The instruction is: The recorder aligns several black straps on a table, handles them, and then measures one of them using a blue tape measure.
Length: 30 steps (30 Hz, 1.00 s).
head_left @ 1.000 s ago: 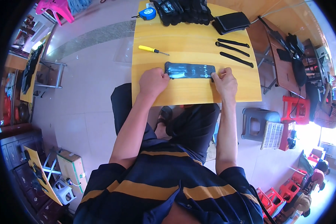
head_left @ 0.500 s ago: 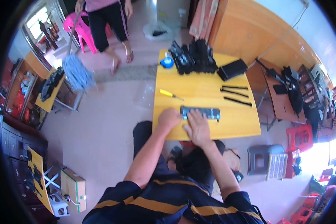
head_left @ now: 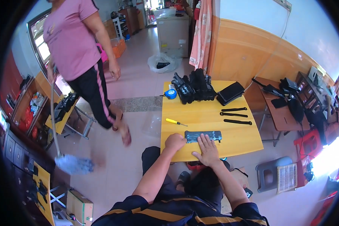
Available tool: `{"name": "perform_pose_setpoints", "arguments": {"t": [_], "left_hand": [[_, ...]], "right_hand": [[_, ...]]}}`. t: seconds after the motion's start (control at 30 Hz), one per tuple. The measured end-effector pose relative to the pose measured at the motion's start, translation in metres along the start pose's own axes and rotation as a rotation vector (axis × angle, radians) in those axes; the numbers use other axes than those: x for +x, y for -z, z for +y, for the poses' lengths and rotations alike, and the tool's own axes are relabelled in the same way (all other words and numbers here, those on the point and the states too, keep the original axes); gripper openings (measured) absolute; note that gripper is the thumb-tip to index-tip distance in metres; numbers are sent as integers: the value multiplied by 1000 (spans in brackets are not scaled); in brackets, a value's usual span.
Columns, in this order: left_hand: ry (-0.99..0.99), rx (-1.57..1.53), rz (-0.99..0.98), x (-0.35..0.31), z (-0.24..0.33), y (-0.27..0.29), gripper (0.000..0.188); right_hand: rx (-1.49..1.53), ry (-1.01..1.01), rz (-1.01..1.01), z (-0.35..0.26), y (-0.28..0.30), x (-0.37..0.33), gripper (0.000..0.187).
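Tabletop (head_left: 239, 145): yellow
Black bundle (head_left: 194, 89): far end
Right hand (head_left: 208, 151): palm down, fingers extended, thumb apart, laid over dark pack (head_left: 193, 136)
Black pouch (head_left: 230, 94): just right of bundle
Pack position: flat, near front edge
Left hand (head_left: 174, 143): fingers curled at pack's left end; can't tell if clamped
Black straps (head_left: 237, 121): three, right side
Screwdriver (head_left: 172, 121): yellow handle, beyond pack
Tape measure (head_left: 170, 94): blue, beside bundle

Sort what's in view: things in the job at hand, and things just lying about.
In the job, it seems:
dark packet, left hand curled at its left end, right hand flat on it

Apparently just lying about, untouched:
screwdriver
three straps
tape measure
black bundle
black pouch
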<state>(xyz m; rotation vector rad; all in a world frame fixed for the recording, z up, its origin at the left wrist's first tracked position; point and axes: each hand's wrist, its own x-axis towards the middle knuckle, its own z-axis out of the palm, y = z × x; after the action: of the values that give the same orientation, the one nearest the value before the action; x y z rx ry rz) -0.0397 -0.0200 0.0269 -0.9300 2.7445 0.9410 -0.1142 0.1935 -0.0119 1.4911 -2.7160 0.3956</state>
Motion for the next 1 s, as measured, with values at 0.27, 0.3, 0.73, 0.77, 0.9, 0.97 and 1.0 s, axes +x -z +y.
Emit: {"name": "perform_pose_setpoints", "arguments": {"t": [0.27, 0.3, 0.73, 0.77, 0.9, 0.97, 1.0], "left_hand": [[-30, -32, 31, -2, -8, -7, 36], [-49, -48, 42, -2, -8, -8, 40], [-81, -570, 28, -19, -25, -10, 31], [-222, -440, 248, -27, -27, -14, 28], [-544, -190, 564, -57, -2, -22, 15], [-702, -7, 510, -55, -3, -34, 48], [-703, -12, 486, -51, 1, -39, 48]], "right_hand": [[-71, -315, -46, 44, 23, -25, 97], [-77, -351, -45, 49, 26, -27, 97], [41, -46, 181, -10, 23, -4, 85], [15, -6, 130, -11, 18, -5, 83], [27, 22, 68, -9, 4, -10, 76], [23, 28, 49, -7, 2, -9, 75], [13, 21, 40, -5, 3, -8, 75]]}}
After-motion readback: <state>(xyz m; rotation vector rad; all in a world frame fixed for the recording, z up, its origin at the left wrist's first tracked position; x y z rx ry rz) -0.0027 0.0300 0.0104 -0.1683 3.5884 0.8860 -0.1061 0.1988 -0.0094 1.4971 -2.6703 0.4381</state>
